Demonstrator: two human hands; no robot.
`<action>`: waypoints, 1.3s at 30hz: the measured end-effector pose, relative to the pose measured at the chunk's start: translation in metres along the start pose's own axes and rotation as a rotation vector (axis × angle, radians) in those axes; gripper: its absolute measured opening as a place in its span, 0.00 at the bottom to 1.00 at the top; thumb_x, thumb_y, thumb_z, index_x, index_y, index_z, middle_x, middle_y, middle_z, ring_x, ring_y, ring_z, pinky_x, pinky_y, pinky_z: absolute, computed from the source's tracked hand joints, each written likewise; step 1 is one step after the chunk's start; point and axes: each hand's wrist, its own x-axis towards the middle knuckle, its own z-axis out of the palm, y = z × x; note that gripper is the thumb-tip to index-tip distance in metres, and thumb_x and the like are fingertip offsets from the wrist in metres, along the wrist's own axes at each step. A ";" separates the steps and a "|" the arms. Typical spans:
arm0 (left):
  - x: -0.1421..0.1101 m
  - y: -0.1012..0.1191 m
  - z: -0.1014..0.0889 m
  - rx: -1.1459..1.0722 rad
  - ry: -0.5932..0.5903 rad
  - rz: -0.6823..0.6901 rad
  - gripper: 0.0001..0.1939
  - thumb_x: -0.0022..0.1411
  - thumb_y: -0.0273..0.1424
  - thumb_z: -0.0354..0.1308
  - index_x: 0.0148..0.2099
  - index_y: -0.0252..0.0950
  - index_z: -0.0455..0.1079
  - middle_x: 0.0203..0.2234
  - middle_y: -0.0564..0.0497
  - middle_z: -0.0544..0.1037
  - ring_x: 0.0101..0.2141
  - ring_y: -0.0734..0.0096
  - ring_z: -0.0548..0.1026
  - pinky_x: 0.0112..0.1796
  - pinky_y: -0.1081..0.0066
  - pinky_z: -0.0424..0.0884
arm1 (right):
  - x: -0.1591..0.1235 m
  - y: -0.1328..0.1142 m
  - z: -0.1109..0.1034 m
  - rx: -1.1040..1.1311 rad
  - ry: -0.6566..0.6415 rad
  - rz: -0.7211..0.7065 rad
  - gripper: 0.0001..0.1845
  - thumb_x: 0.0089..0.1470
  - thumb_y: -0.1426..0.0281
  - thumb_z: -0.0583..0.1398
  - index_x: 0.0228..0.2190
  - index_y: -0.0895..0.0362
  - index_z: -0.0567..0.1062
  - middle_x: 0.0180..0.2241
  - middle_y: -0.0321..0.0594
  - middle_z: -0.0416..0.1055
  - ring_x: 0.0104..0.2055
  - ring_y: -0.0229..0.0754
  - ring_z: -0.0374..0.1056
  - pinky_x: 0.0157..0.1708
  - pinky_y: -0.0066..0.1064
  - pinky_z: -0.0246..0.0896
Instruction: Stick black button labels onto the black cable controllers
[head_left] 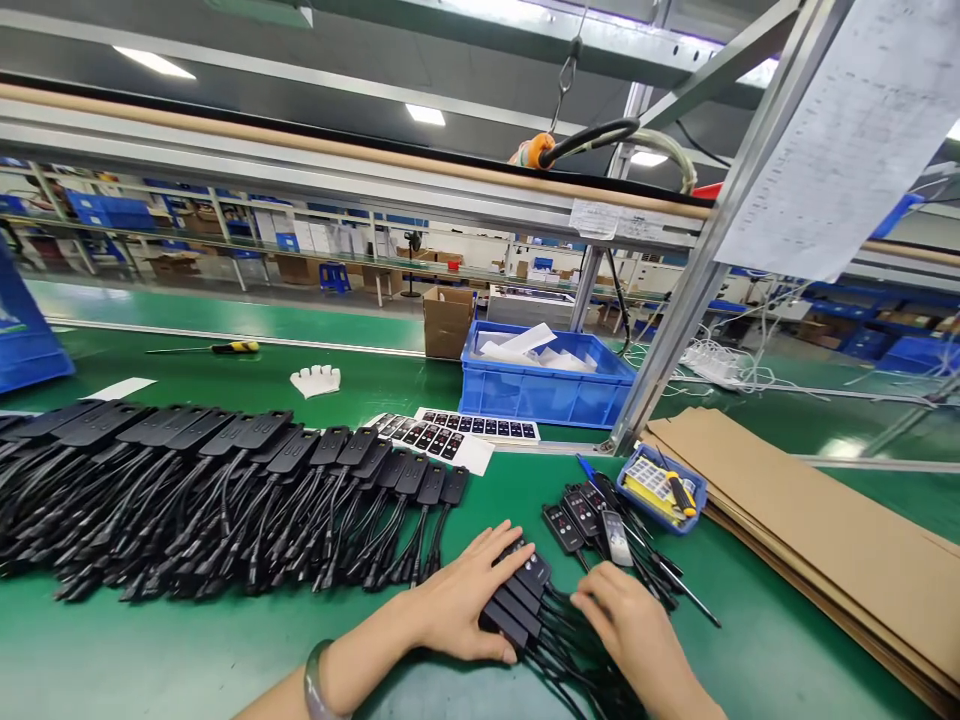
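Observation:
My left hand [469, 597] spans a tight row of black control boxes [517, 605], its fingers over their far side and its thumb at the near end. Printed labels with small buttons show on the top box's face. Black cables [562, 650] run from the boxes toward the lower right. Over these cables is my right hand [634, 630], with curled fingers; what lies between its fingertips is hidden. Just beyond it sit several labelled control boxes [581, 512] with their cables, one with a silvery face [616, 538].
Many black boxes with cables [255, 430] line the left. Behind are label sheets [480, 425], a blue crate [547, 395], a white glove [315, 380] and a screwdriver [236, 347]. At right are a small blue tray [701, 495], stacked cardboard [817, 520] and a metal post [679, 320].

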 end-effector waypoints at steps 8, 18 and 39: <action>0.010 -0.004 -0.003 -0.096 -0.069 -0.027 0.62 0.37 0.58 0.63 0.67 0.46 0.34 0.65 0.37 0.26 0.62 0.33 0.30 0.56 0.37 0.38 | 0.003 0.029 0.009 -0.370 0.116 0.301 0.21 0.60 0.66 0.46 0.43 0.68 0.68 0.28 0.51 0.69 0.30 0.54 0.69 0.28 0.42 0.65; 0.008 -0.001 0.000 -0.219 0.133 0.106 0.49 0.35 0.51 0.69 0.59 0.43 0.56 0.53 0.42 0.56 0.53 0.49 0.62 0.53 0.55 0.62 | 0.027 -0.011 0.006 0.357 -0.071 0.134 0.25 0.51 0.81 0.46 0.49 0.56 0.65 0.41 0.45 0.63 0.41 0.43 0.67 0.42 0.34 0.65; -0.005 0.000 0.003 -0.719 0.284 -0.015 0.40 0.63 0.43 0.43 0.66 0.43 0.19 0.66 0.52 0.31 0.64 0.64 0.34 0.61 0.55 0.38 | 0.008 -0.028 -0.021 1.345 -0.231 0.548 0.41 0.55 0.47 0.40 0.58 0.62 0.60 0.54 0.55 0.65 0.54 0.55 0.63 0.49 0.48 0.61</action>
